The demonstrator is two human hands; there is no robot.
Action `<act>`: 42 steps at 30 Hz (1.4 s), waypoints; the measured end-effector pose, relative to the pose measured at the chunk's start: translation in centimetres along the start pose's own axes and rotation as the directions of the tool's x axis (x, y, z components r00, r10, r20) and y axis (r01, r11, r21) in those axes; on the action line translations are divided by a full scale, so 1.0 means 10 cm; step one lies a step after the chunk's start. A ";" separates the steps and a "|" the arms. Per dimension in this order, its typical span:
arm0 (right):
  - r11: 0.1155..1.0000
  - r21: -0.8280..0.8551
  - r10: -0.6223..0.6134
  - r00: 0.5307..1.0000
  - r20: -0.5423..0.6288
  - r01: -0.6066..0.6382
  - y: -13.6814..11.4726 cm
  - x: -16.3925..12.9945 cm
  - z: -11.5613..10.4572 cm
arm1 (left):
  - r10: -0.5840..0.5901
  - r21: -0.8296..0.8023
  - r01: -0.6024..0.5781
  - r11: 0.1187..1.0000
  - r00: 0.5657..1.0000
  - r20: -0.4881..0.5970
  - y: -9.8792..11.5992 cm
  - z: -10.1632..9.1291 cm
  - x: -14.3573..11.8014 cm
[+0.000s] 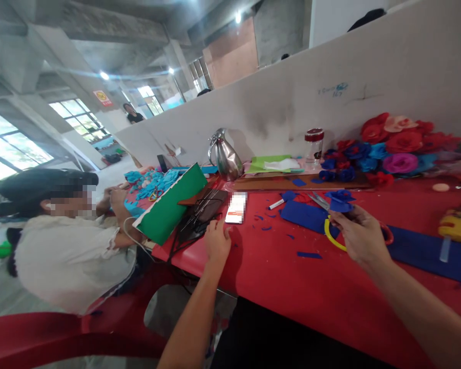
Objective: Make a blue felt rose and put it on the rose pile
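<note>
My right hand point(359, 233) pinches a small blue paper flower point(340, 200) above the table. Scissors point(332, 236) with a yellow and a red handle loop are at the same hand, their blades pointing up-left; whether the hand grips them too I cannot tell. Beneath lies a long blue paper strip point(418, 251). My left hand point(217, 241) rests open on the table, fingers by the lower left corner of a lit phone point(236, 207). A white marker point(276, 204) and blue scraps point(309, 254) lie between the hands.
A green board point(172, 205) leans at left beside dark wires point(200, 210). A steel jug point(226, 156) and a lidded jar point(314, 148) stand by the wall. Paper flowers point(403, 141) are heaped at right, near a yellow tool point(457, 223). Another person point(72, 256) sits at left.
</note>
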State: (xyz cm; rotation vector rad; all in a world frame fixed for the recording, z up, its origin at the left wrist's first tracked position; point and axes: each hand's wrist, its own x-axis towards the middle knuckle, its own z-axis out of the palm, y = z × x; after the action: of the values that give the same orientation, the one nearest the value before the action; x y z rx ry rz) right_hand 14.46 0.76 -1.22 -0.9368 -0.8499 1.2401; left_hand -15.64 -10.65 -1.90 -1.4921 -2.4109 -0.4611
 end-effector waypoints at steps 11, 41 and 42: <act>1.000 -0.001 -0.025 0.999 0.023 0.026 0.03 0.01 -0.02 | -0.055 0.271 0.007 0.962 0.984 0.170 -0.48 -0.22 0.53; 1.000 -0.008 -0.025 1.000 -0.009 0.025 -0.05 -0.01 0.00 | 0.137 0.063 -0.148 0.987 0.978 0.157 0.35 0.14 1.07; 1.000 -0.006 -0.022 1.000 -0.007 0.022 -0.06 -0.02 0.00 | 0.137 0.066 -0.150 0.987 0.977 0.165 0.36 0.16 1.08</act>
State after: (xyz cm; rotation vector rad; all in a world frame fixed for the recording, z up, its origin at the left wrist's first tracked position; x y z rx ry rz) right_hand 14.69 0.54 -0.68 -0.9344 -0.8566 1.2154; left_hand -17.25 0.29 1.32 -1.7136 -2.3854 -0.2204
